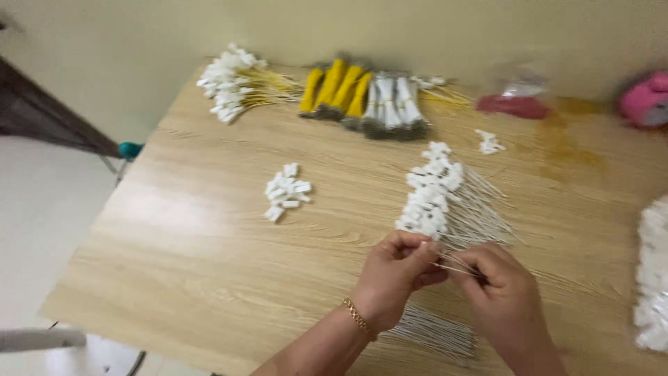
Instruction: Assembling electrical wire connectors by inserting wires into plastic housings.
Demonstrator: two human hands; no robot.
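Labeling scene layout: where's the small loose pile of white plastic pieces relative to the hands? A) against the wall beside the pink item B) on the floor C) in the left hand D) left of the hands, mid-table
D: the small pile of white pieces lies alone on the wooden table, left of and beyond the left hand and right hand, which meet over thin white wires.

Light wood-grain table [195, 264], strewn with a small heap of white tags [287, 192], a long pile of white tags on thin wires [433, 193], yellow and white bundles [362, 96] at the far edge, a red bag [513, 106] beside them.
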